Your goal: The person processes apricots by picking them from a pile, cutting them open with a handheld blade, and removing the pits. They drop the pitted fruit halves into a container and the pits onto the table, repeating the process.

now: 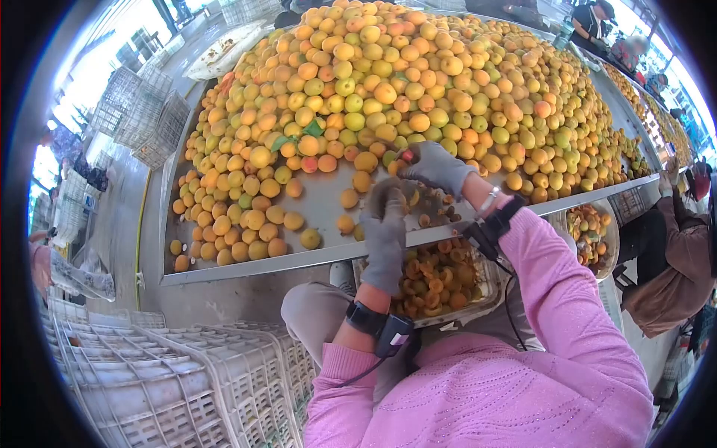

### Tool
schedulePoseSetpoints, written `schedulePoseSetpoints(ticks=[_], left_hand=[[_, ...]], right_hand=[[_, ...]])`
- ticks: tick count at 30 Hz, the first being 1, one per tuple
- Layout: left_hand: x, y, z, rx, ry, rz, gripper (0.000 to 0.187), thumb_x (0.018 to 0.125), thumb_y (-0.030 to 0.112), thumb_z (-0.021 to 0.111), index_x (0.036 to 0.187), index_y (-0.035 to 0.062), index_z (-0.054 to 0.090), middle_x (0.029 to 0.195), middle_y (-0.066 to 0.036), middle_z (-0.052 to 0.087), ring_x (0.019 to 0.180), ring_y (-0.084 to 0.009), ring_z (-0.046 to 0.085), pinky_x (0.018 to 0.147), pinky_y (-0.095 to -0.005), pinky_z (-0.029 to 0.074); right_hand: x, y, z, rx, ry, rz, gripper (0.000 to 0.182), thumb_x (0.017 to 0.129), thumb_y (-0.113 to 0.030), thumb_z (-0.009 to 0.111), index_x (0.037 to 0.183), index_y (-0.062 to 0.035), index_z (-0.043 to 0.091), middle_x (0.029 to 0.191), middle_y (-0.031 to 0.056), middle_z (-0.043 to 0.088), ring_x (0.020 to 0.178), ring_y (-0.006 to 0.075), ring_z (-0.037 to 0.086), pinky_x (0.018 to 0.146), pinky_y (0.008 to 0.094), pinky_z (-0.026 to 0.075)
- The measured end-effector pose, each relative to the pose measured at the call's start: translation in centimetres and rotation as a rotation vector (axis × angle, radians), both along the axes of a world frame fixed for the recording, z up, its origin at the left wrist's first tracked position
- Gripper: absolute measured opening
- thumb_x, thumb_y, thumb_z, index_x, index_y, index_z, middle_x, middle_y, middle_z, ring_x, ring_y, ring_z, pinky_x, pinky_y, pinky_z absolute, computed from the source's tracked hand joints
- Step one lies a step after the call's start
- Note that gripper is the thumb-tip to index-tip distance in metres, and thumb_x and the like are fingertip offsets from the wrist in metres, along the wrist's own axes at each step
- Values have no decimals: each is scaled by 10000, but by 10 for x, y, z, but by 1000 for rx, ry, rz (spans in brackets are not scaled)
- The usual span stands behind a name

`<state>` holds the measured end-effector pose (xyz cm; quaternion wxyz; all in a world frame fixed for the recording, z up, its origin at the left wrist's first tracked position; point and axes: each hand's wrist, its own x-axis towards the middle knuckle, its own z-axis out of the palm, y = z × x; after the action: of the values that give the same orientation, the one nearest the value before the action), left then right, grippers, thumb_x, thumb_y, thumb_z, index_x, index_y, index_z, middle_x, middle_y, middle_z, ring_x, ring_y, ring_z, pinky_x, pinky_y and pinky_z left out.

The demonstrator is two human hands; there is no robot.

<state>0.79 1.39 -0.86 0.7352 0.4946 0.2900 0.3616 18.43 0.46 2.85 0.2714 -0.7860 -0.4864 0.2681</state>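
Note:
Both hands wear grey gloves and work over the near edge of a metal table point(321, 196) heaped with apricots point(418, 82). My left hand point(385, 243) reaches up across the rim with its fingers curled together. What lies inside them, if anything, is hidden. Just beyond it, my right hand point(437, 170) bends inward, fingers closed around a small reddish apricot point(407, 156) that shows at the fingertips. Below the rim, between my knees, a crate point(489, 287) holds split apricot halves point(437, 280). Dark scraps and pits point(441, 209) lie by my right hand.
White plastic crates point(164, 373) stand at my lower left, and more stacked crates point(138, 112) are at the far left. A person in a brown top point(676, 261) sits at the right, near another container of apricots point(590, 231). The metal rim point(299, 259) runs in front of me.

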Motion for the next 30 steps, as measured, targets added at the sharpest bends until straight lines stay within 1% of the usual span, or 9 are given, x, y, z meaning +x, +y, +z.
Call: schedulePoseSetpoints(ticks=[1,3,7,10,13,19,23,27,30], left_hand=[[2,5,-3,-36,-95,167,251,989,217,585,1185,63,620,946,-21,617,784,-95,568,681,-244,469],[2,10,1,-35,-126,207,303,1010,236,543,1263,70,558,949,-19,608,756,-118,574,674,-250,475],[-4,11,11,-100,-346,-54,347,1014,308,531,1257,61,544,948,-37,612,789,-116,583,721,-266,490],[-5,13,2,-154,-397,-133,324,1014,304,532,1228,60,543,960,-38,612,777,-109,576,677,-236,475],[-5,7,6,-237,-431,-164,278,1015,281,537,1191,65,545,943,-33,611,730,-103,565,593,-194,446],[-3,0,13,-310,-481,-162,287,1003,284,560,1181,59,549,901,-23,597,715,-96,554,579,-189,433],[-5,0,9,-249,-458,-174,298,991,268,584,1196,55,551,904,-12,584,718,-91,530,615,-201,435],[-4,-4,2,-270,-456,-152,319,991,275,580,1187,24,563,950,-42,625,744,-108,564,666,-240,482],[-8,-2,10,-285,-476,-151,270,986,238,593,1148,23,580,899,-24,619,680,-89,532,606,-225,451]], right_hand=[[-7,-6,11,-4,1,9,321,805,-246,720,1072,-73,681,903,128,695,865,271,670,765,369,511],[-25,-23,33,87,516,-33,340,841,-259,745,1084,-30,682,830,32,655,762,130,597,688,283,481],[-45,-49,50,83,659,23,325,867,-260,743,1068,-16,664,813,-16,607,739,64,511,656,248,447],[-47,-60,32,363,301,19,347,919,-335,683,1024,-15,602,760,15,589,708,94,517,634,288,441],[-51,-73,30,424,348,14,359,958,-371,617,1028,-21,581,740,71,578,683,143,524,633,318,450],[-63,-82,40,232,263,-48,351,1006,-352,528,1018,-2,559,782,158,608,700,281,586,656,374,469],[-71,-84,35,367,248,-25,345,1014,-334,514,1014,8,557,810,172,634,739,294,625,668,383,477],[-76,-82,34,262,235,-89,350,1014,-330,509,1042,15,555,842,187,653,793,322,651,690,406,489],[-75,-79,36,176,159,-84,341,1007,-313,513,1059,21,553,867,207,665,836,373,654,705,428,497]])
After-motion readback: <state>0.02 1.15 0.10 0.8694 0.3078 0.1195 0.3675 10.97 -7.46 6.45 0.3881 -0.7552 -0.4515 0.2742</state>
